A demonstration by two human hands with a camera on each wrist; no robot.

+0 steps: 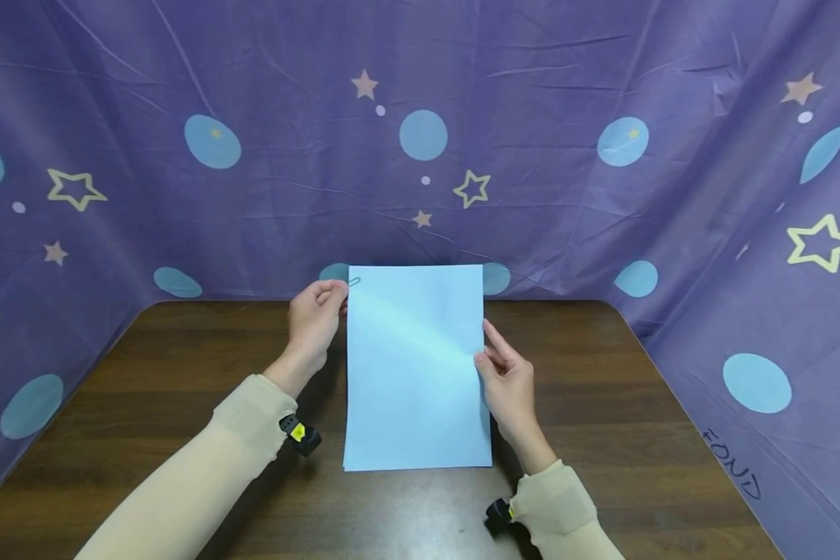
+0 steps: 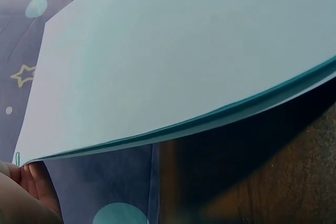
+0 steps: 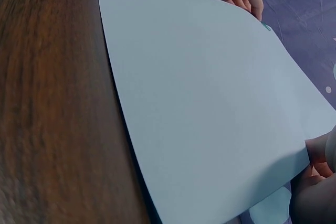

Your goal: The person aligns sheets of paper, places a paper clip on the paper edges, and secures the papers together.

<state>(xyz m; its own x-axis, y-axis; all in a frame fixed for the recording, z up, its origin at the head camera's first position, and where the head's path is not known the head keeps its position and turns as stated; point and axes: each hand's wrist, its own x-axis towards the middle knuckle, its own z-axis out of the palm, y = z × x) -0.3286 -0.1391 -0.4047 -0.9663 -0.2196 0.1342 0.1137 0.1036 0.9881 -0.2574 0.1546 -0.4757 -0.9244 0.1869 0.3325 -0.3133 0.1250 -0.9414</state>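
A few sheets of pale blue paper (image 1: 414, 373), stacked together, are held up off the table, tilted with the blank face towards me. A small paper clip (image 1: 354, 281) sits at their upper left corner. My left hand (image 1: 313, 320) pinches the left edge just beside that clip. Midway down the right edge, my right hand (image 1: 512, 385) grips the paper between thumb and fingers. In the left wrist view the long edge of the sheets (image 2: 173, 61) bows and parts slightly, showing more than one layer. The right wrist view shows the paper (image 3: 205, 93) curving between both hands.
Beneath the paper lies a brown wooden table (image 1: 203, 365). A purple cloth (image 1: 532, 194) printed with stars and blue spots hangs behind it and along both sides. Each wrist wears a small dark camera, such as the one on the left sleeve (image 1: 301, 435).
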